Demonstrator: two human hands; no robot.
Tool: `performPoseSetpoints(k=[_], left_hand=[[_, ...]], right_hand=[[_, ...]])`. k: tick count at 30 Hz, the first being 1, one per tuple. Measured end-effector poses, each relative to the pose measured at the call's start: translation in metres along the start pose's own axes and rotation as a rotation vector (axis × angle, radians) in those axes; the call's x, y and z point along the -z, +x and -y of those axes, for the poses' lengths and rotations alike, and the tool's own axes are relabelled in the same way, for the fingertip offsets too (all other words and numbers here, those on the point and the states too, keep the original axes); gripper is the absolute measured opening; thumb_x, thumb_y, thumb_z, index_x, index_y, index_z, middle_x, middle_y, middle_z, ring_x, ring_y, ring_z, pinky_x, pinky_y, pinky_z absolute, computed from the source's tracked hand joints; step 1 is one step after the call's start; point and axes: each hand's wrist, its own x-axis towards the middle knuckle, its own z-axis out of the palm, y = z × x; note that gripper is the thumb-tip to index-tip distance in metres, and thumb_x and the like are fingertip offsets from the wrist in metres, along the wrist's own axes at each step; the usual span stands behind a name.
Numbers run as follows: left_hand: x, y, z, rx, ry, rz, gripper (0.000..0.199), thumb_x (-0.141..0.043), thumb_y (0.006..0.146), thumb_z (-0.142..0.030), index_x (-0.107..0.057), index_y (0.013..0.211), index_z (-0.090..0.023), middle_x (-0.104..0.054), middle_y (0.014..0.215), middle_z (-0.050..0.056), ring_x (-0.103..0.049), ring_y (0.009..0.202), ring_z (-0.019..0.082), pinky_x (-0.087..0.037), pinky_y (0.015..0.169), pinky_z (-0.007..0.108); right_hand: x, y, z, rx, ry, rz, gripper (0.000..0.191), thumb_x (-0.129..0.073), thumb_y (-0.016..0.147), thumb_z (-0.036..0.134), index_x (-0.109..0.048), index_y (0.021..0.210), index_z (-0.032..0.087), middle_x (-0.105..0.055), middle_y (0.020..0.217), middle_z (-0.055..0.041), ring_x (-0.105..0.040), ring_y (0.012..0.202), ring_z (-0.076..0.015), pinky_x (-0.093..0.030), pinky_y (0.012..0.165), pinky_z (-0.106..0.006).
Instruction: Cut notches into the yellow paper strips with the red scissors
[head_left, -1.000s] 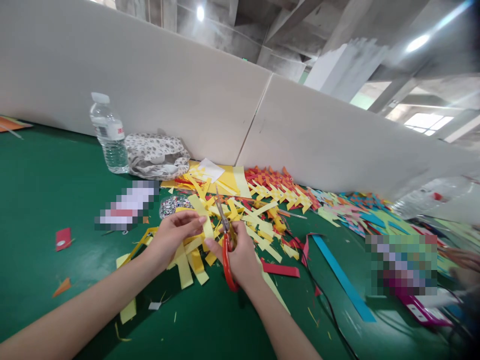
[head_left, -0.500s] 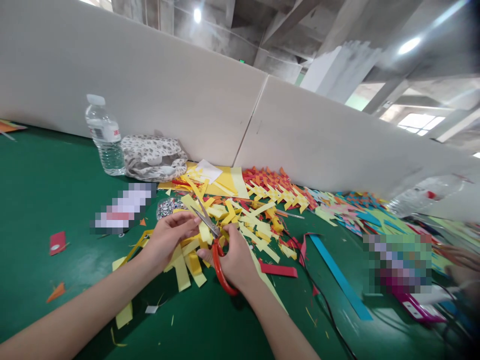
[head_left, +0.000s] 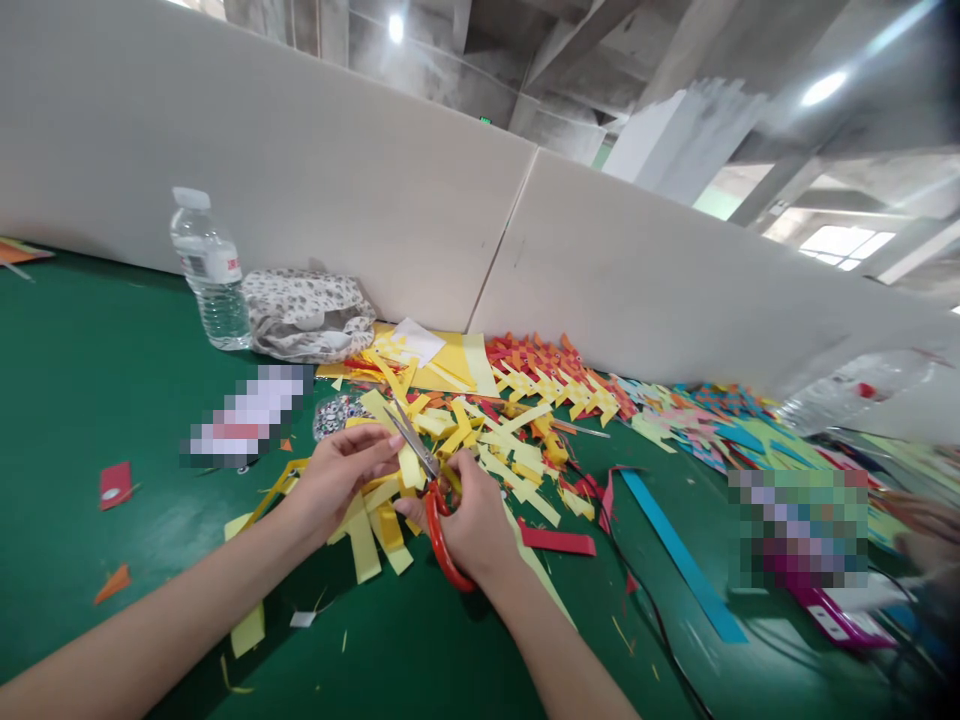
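Green table [head_left: 75, 400], yellow paper strips [head_left: 529, 456], blue strip [head_left: 682, 555], upright bottle [head_left: 211, 265]

A second ago the scissors [head_left: 433, 505] pointed nearly to twelve o'clock, alongside the pale yellow strip [head_left: 410, 468] in the left hand [head_left: 345, 470]. Now the right hand [head_left: 469, 515] has turned them, blades towards ten or eleven, crossing the strip in view.

Nothing legible. Upright bottle [head_left: 214, 310], left side: white label [head_left: 214, 262] has red marks, look like lettering, too small to read. Clear bottle [head_left: 829, 398], right side: red mark, too blurred to make out. Small green sign [head_left: 485, 120] above the wall [head_left: 337, 170]: unreadable.
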Motion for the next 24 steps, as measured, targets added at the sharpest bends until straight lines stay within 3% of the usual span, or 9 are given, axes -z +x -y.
performPoseSetpoints(k=[15,19,24], left_hand=[[-0.001,-0.001,0.001,-0.009,-0.016,0.030,0.015,-0.074,0.055,-0.019,-0.062,0.064,-0.015,-0.062,0.061,-0.003,-0.058,0.054,0.006,-0.048,0.055,0.016],[0.000,0.000,0.007,-0.018,0.030,0.026,0.016,-0.074,0.053,-0.019,-0.063,0.063,-0.016,-0.064,0.062,-0.002,-0.058,0.056,0.008,-0.047,0.056,0.017],[0.005,0.001,0.011,-0.046,0.115,-0.002,0.017,-0.073,0.055,-0.022,-0.064,0.069,-0.017,-0.065,0.064,-0.002,-0.059,0.058,0.008,-0.047,0.060,0.018]], right_hand=[[-0.002,0.001,0.000,0.003,0.054,-0.051,0.032,-0.063,0.058,0.036,-0.037,0.068,0.021,-0.044,0.055,0.0066,-0.039,0.048,-0.0090,-0.030,0.046,-0.020],[-0.004,0.002,-0.003,-0.046,0.283,0.005,0.030,-0.062,0.061,0.036,-0.037,0.067,0.021,-0.045,0.054,0.0064,-0.039,0.047,-0.0084,-0.031,0.042,-0.019],[-0.002,0.007,-0.002,-0.140,0.662,0.068,0.027,-0.059,0.066,0.037,-0.041,0.077,0.021,-0.055,0.069,0.0016,-0.049,0.052,-0.0100,-0.039,0.043,-0.021]])
